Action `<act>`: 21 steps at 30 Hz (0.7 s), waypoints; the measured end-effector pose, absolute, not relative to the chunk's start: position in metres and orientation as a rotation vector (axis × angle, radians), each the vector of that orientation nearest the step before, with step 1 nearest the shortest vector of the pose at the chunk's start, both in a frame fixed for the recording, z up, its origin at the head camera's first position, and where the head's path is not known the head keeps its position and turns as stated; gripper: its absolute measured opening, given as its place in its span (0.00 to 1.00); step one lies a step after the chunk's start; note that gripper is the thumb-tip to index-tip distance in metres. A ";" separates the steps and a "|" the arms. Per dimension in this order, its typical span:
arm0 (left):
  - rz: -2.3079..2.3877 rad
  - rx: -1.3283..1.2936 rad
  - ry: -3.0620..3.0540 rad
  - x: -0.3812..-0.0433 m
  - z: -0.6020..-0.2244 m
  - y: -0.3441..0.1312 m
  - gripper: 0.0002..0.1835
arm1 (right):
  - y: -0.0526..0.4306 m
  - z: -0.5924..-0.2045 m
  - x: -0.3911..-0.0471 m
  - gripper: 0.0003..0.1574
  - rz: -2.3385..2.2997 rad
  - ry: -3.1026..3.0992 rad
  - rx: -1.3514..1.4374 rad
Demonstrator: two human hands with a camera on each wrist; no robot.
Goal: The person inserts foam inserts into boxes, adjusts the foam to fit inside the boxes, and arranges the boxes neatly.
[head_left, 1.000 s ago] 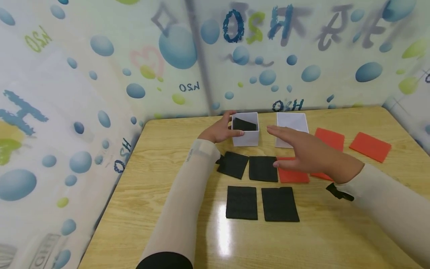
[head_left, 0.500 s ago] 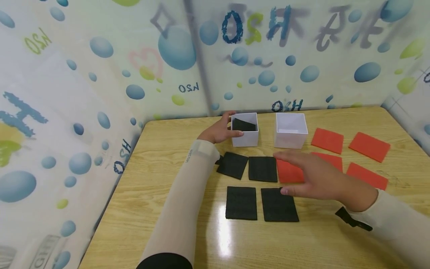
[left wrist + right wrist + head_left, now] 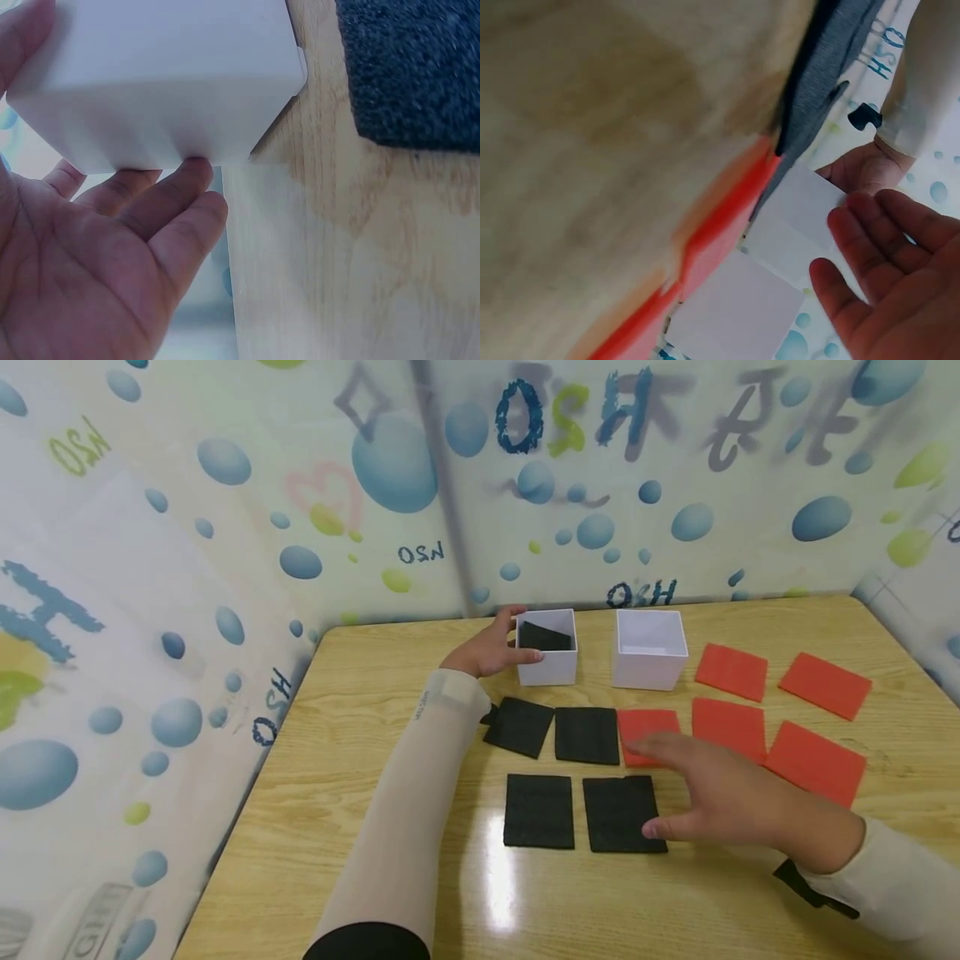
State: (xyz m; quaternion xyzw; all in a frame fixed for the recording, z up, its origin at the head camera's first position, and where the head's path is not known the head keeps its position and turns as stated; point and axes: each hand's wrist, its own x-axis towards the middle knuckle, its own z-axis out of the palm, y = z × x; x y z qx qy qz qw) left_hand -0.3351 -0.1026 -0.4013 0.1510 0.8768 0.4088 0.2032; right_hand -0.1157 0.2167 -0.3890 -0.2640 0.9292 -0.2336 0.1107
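Observation:
My left hand (image 3: 487,647) holds a small open-topped white box (image 3: 547,672) at its left side, thumb across the front. In the left wrist view, the fingers (image 3: 180,187) press against the box wall. A black foam piece (image 3: 545,637) leans inside this box. My right hand (image 3: 735,797) hovers with loosely spread fingers over the table, holding nothing. Below its thumb lies a black foam square (image 3: 618,806), and a red foam square (image 3: 647,722) is partly hidden behind its fingertips. The right wrist view shows the same hand (image 3: 900,277) without anything in it.
Another white box (image 3: 649,670) stands right of the held one. Several black squares (image 3: 538,811) lie flat at the middle of the wooden table (image 3: 360,693). Several red squares (image 3: 825,685) are spread to the right. A patterned backdrop (image 3: 262,510) rises behind the table and at its left.
My right hand has moved back toward me and to the right, away from the second box, uncovering it and the red squares. The left hand has stayed on its box.

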 end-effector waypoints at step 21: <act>1.130 0.409 2.465 -0.339 -0.405 -0.101 0.57 | 0.210 -0.414 -0.111 0.68 -0.376 2.719 -0.761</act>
